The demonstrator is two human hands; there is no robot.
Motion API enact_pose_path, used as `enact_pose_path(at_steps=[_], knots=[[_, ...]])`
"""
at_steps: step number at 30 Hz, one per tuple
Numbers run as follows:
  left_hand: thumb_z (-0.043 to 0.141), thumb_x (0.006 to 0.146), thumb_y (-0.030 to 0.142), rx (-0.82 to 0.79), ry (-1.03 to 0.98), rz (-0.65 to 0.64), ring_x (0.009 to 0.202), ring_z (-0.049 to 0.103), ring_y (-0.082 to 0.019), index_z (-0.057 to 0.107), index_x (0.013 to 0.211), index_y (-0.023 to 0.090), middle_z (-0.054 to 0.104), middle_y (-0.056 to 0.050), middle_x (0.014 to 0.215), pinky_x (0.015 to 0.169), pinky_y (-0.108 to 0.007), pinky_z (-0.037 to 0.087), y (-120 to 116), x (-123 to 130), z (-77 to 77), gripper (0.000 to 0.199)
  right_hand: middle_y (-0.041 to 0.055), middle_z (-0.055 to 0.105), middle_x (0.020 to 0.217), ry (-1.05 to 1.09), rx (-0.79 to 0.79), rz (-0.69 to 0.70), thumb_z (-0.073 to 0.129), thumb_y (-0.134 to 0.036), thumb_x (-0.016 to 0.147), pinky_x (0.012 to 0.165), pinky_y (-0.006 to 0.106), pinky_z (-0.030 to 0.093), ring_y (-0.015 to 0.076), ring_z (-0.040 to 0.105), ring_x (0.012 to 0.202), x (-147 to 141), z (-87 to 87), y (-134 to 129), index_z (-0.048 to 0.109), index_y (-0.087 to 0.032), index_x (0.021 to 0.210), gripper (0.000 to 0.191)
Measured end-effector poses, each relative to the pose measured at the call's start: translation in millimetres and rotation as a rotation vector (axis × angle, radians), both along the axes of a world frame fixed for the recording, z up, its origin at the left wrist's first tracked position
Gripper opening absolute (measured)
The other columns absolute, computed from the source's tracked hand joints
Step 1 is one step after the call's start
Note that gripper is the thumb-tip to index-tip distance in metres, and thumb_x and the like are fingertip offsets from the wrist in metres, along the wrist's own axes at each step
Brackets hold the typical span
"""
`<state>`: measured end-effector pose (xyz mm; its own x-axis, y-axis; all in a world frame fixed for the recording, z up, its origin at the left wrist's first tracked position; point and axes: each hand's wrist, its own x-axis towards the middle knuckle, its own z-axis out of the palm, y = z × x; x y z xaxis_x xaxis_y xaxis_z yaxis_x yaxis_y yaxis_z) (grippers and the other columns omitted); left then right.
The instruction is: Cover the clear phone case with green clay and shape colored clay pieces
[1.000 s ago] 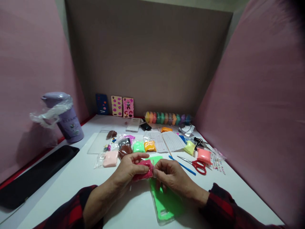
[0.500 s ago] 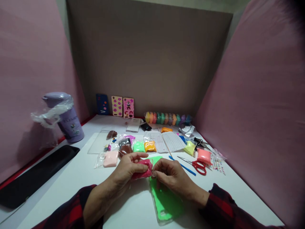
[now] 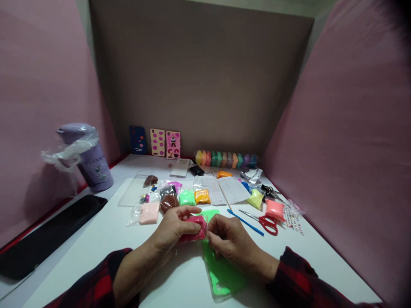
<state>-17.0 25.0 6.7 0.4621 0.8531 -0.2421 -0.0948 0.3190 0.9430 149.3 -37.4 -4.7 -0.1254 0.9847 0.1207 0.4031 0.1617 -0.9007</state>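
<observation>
A clear packet of red-pink clay [image 3: 196, 229] is pinched between the thumb and fingers of my left hand [image 3: 175, 226]. At the packet's right end my right hand [image 3: 229, 239] is closed, its thumb and forefinger pinching the edge of the clear wrapper. Under both hands lies a phone case covered in bright green clay [image 3: 224, 273], its upper part partly hidden by my right hand. Just beyond my right hand rest a blue stick-like tool [image 3: 246, 223] and red-handled scissors [image 3: 268, 224].
Bagged clay in pink [image 3: 149, 213], green [image 3: 187, 197], orange [image 3: 202, 196] and coral [image 3: 275, 209] lies around a paper sheet [image 3: 233, 191]. Decorated phone cases [image 3: 157, 143] lean at the back. A purple tumbler [image 3: 96, 164] and a black case [image 3: 48, 239] are at left.
The packet has shifted slightly and shows a bit more of its right end. My right hand has moved slightly right, its fingers still pinched at the wrapper.
</observation>
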Motion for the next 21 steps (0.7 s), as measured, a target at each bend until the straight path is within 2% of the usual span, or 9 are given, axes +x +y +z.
enact_pose_path(at_steps=[12,21], knots=[[0.077,0.054,0.009,-0.034,-0.042,-0.001,0.063,0.061,-0.014,0.063,0.1,0.009,0.068,-0.006,0.075,0.063,-0.027,0.048,0,0,5.8,0.048,-0.0057,0.051,0.053,0.124,-0.046,-0.033,0.055,-0.02,0.078,0.04,0.018,0.039,0.0072,0.05,0.041,-2,10.7,-2,0.05,-0.017,0.069,0.011],[0.077,0.054,0.009,-0.014,-0.051,0.001,0.064,0.062,-0.015,0.063,0.1,0.009,0.068,-0.006,0.076,0.065,-0.029,0.05,0,-1,3.9,0.048,-0.0038,0.055,0.055,0.138,-0.053,-0.034,0.054,-0.026,0.084,0.04,0.018,0.04,0.0073,0.051,0.041,1,3.8,1,0.056,-0.016,0.074,0.015]])
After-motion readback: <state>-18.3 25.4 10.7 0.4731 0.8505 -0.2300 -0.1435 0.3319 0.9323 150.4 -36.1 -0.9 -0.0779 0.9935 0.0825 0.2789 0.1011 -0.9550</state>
